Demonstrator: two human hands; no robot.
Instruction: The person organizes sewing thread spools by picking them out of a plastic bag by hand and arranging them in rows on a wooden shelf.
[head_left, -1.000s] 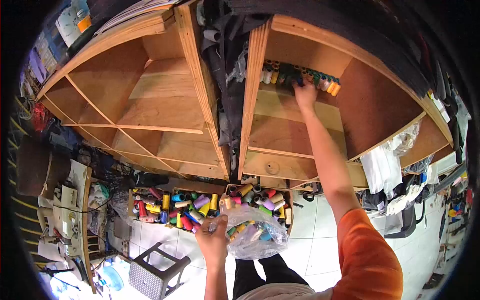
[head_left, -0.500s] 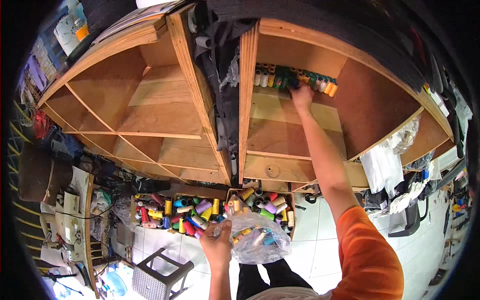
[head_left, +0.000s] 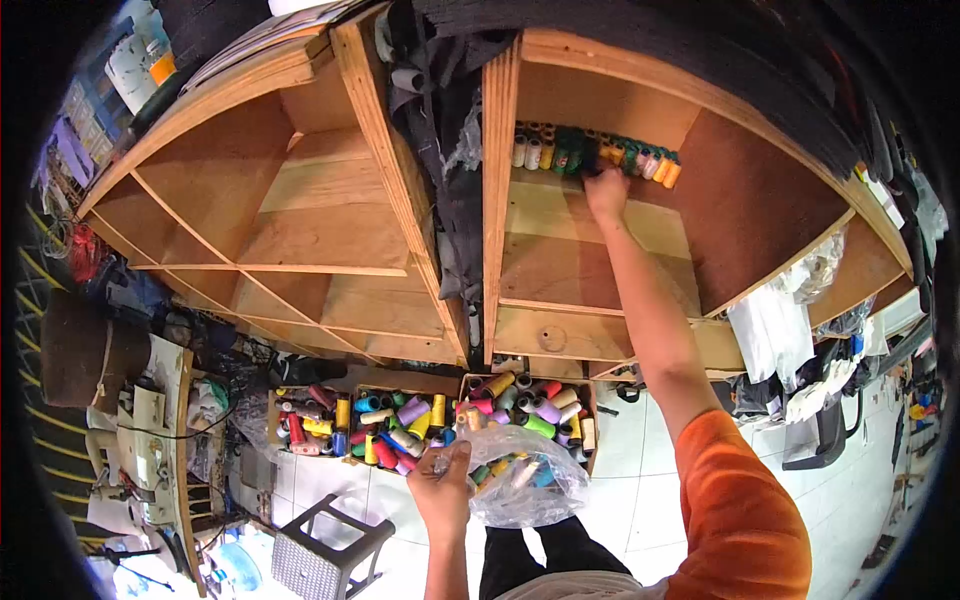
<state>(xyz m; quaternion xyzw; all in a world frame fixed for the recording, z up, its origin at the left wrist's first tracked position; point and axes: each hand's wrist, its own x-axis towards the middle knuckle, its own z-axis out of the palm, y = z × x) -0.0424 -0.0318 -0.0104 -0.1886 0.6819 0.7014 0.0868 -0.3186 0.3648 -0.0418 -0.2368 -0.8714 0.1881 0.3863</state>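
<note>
Keeping the right hand (head_left: 607, 192) at the spool row (head_left: 545, 155) inside the wooden shelf (head_left: 560, 265), same as before; can't tell its grip. The left hand (head_left: 442, 492) pinches a clear bag (head_left: 530, 508) holding spools (head_left: 524, 472) below the shelf, near boxes (head_left: 425, 382) crammed with thread cones (head_left: 410, 412).

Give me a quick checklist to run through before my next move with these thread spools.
1. Left hand holding the clear bag: ok.
2. Spools inside the bag: ok, colors show through.
3. Right hand at the shelf spools: ok.
4. Right-hand grip on a spool: cannot tell, the fingertips are hidden.
5. Spools sorted by color in the floor boxes: not ok, colors lie mixed.
6. Stool apart from your legs: ok.
</note>
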